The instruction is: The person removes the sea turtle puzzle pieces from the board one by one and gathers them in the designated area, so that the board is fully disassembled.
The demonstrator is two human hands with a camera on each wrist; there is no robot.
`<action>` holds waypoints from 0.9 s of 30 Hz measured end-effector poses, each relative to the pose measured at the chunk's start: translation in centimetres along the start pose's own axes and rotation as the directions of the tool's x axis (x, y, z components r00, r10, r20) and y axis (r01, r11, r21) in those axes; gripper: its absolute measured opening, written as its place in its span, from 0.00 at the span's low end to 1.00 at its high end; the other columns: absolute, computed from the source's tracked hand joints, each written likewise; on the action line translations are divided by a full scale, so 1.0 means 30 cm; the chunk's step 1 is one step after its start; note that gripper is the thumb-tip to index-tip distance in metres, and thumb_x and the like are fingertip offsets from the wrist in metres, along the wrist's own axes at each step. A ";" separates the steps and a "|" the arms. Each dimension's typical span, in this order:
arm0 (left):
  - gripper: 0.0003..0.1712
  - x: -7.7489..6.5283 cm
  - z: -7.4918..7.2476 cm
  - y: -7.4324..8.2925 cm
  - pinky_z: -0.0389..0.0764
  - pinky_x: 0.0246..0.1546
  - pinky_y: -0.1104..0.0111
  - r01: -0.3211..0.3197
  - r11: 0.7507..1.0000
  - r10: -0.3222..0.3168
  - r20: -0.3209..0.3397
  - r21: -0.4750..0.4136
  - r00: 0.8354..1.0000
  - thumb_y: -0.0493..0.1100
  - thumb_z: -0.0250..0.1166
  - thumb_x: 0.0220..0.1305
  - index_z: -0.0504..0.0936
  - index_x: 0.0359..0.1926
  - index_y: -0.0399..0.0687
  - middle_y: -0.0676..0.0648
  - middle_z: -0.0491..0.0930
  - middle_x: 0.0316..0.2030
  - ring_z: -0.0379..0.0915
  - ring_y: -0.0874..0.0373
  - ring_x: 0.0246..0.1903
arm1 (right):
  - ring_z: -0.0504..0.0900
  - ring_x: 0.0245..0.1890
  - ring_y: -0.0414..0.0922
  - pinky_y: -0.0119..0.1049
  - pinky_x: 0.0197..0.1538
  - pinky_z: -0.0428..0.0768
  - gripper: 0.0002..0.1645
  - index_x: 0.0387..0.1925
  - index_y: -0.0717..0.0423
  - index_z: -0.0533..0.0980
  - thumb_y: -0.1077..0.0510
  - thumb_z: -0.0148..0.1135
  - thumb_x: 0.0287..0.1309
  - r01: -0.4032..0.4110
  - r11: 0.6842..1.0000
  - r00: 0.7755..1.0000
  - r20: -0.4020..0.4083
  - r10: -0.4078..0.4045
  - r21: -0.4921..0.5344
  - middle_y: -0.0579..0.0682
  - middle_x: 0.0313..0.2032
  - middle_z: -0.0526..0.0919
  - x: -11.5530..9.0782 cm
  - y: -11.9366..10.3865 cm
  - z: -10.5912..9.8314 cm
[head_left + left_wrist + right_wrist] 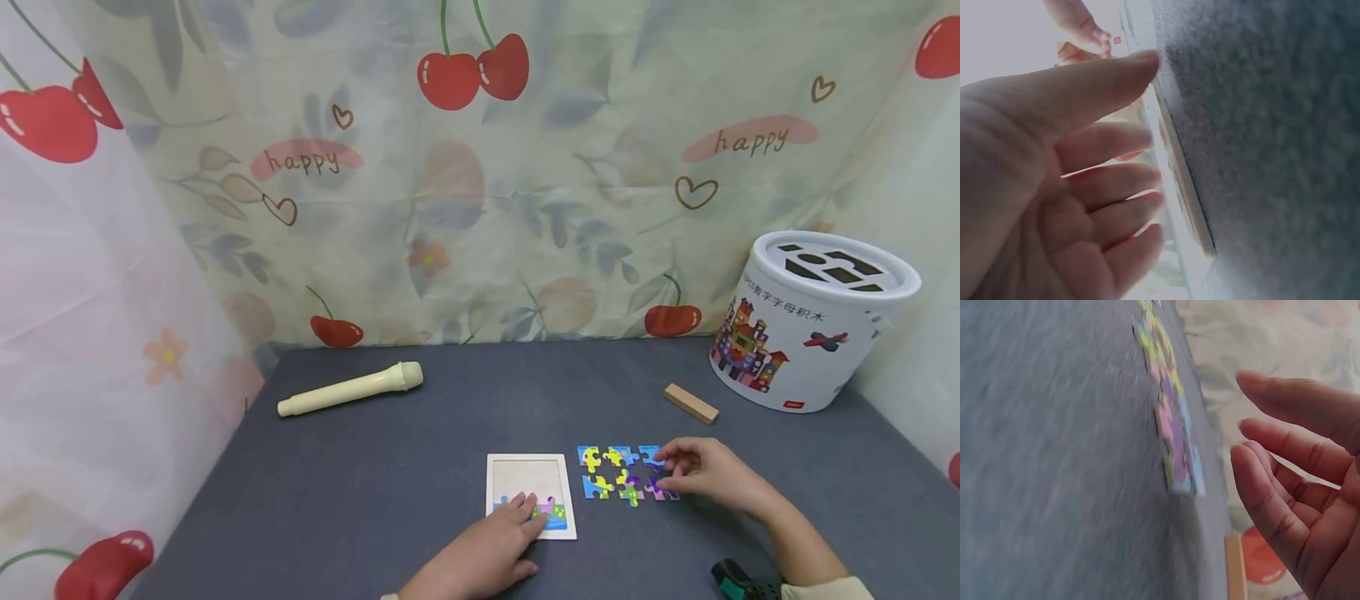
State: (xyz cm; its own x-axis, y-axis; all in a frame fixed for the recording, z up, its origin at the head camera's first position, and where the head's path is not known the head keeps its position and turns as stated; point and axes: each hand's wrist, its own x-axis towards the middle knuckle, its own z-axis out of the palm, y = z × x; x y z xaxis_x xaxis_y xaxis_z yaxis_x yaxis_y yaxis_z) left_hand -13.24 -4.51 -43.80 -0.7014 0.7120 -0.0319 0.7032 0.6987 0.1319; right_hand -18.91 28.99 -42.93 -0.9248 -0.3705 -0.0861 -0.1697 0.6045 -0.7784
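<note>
My left hand (487, 550) rests with extended fingers over the lower part of a white-rimmed puzzle tray (570, 504). Colourful puzzle pieces (557, 518) fill the tray's bottom strip, partly hidden under those fingers; above them its pale base is bare. To the right of the tray, several loose jigsaw pieces (596, 487) in blue, yellow and purple lie in two rows. My right hand (708, 475) hovers at the right end of these rows, thumb and fingers bent but apart. In the right wrist view, nothing shows between its fingertips (1250, 462), which are off the pieces (1175, 434).
A cream toy microphone (351, 390) lies at the back left of the dark grey table (360, 492). Behind my right hand is a small wooden block (691, 404), with a white lidded bucket (806, 333) at the back right. A black and green object (738, 579) sits by my right wrist.
</note>
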 end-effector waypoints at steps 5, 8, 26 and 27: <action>0.36 0.006 -0.023 -0.040 0.65 0.63 0.56 0.078 0.989 -0.076 0.018 -0.130 0.997 0.49 0.68 0.54 0.69 0.64 0.44 0.41 0.65 0.65 0.60 0.48 0.66 | 0.72 0.26 0.33 0.28 0.28 0.74 0.24 0.44 0.68 0.76 0.53 0.68 0.50 0.049 0.999 0.999 0.024 -0.048 -0.017 0.49 0.28 0.76 0.033 -0.045 0.029; 0.39 0.010 -0.039 -0.088 0.63 0.64 0.51 0.140 0.967 -0.134 0.043 -0.215 0.990 0.49 0.70 0.52 0.68 0.64 0.42 0.39 0.63 0.66 0.57 0.45 0.67 | 0.72 0.25 0.33 0.28 0.27 0.74 0.23 0.44 0.68 0.76 0.55 0.68 0.51 0.088 0.996 0.995 0.043 -0.087 -0.018 0.49 0.28 0.77 0.062 -0.075 0.057; 0.39 -0.006 -0.036 -0.197 0.64 0.63 0.54 0.169 0.914 -0.146 0.090 -0.369 0.985 0.51 0.72 0.49 0.72 0.61 0.42 0.36 0.60 0.67 0.57 0.43 0.67 | 0.74 0.25 0.32 0.25 0.27 0.74 0.25 0.44 0.68 0.77 0.58 0.72 0.44 0.244 0.970 0.962 0.130 -0.241 -0.009 0.55 0.32 0.79 0.213 -0.266 0.284; 0.39 -0.005 -0.035 -0.199 0.65 0.62 0.54 0.173 0.914 -0.149 0.092 -0.367 0.985 0.51 0.72 0.49 0.72 0.61 0.42 0.36 0.60 0.67 0.57 0.43 0.67 | 0.74 0.25 0.31 0.25 0.27 0.74 0.25 0.45 0.68 0.77 0.58 0.72 0.44 0.251 0.968 0.959 0.136 -0.247 -0.014 0.55 0.32 0.79 0.218 -0.274 0.291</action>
State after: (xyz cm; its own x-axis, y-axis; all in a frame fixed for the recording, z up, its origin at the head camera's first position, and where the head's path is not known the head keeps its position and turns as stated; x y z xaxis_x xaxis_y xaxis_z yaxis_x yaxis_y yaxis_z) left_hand -17.45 -8.86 -43.54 -0.7847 0.6033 -0.1425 0.4787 0.7358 0.4789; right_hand -20.60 15.44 -42.53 -0.7992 -0.6005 0.0251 -0.4013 0.5020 -0.7661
